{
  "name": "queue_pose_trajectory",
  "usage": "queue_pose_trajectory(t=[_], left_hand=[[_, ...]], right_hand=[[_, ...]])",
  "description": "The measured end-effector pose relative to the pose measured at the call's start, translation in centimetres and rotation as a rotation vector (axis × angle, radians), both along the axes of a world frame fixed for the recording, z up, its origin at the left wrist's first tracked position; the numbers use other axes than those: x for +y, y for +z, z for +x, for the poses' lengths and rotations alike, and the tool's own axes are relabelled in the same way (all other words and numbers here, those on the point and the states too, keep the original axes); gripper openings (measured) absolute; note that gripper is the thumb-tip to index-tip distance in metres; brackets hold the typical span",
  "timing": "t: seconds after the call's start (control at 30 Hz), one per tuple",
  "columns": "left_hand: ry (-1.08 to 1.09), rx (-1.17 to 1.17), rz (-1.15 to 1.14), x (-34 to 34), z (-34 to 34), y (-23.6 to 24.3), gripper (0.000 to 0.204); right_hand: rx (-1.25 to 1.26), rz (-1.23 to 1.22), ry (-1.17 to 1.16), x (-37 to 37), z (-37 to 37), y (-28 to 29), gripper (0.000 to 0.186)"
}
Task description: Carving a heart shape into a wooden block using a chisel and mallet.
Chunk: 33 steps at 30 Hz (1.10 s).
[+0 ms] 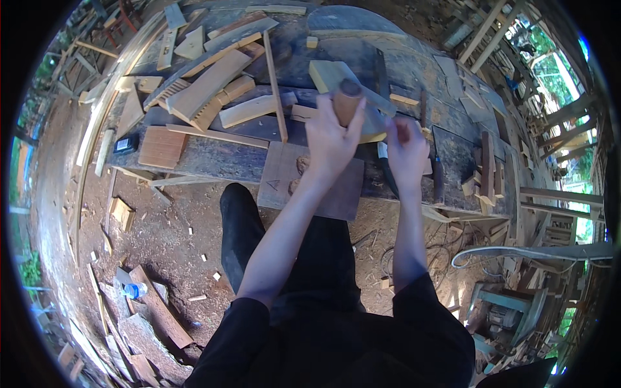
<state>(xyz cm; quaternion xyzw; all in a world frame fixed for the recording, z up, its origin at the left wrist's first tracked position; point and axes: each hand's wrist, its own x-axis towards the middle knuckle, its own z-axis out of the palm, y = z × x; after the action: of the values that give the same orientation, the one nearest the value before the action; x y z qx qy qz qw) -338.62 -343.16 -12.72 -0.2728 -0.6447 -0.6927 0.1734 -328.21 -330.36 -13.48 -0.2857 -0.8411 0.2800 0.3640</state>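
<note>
My left hand (330, 139) is closed round a brown wooden cylinder (348, 97), held upright over the bench. Behind it a pale yellow wooden block (326, 72) lies at a slant, partly hidden. My right hand (406, 145) has curled fingers beside the pale wood; what they hold, if anything, I cannot make out. A dark-handled tool with a light tip (388, 168) lies just left of that wrist. Under my forearm at the bench's front edge is a square brown board (339, 187) with rough light-brown patches.
The worn bench (213, 165) carries several offcuts (210, 84), a long thin stick (275, 84) and a small black device (125, 145). Scraps, a plastic bottle (134, 291) and coiled cable lie on the dirt floor. A motorised machine (504, 313) stands at lower right.
</note>
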Motion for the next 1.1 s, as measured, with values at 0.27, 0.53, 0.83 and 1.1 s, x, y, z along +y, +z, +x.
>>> queue_pose_trajectory(t=[0.27, 0.53, 0.83, 1.1], left_hand=[[-0.008, 0.063, -0.047, 1.3, 1.6, -0.4, 0.038], [-0.016, -0.021, -0.030, -0.2, 1.0, 0.0, 0.037], [0.044, -0.008, 0.094, -2.5, 1.5, -2.2, 0.041], [0.091, 0.054, 0.162, -3.8, 2.1, -2.6, 0.042]], right_hand=[[-0.558, 0.149, 0.280, 8.6, -10.3, -0.9, 0.057], [-0.609, 0.176, -0.003, 8.4, -11.8, 0.7, 0.060], [-0.374, 0.361, 0.201, 2.2, -17.1, 4.6, 0.045], [-0.356, 0.734, 0.687, -4.2, -29.9, 5.9, 0.033]])
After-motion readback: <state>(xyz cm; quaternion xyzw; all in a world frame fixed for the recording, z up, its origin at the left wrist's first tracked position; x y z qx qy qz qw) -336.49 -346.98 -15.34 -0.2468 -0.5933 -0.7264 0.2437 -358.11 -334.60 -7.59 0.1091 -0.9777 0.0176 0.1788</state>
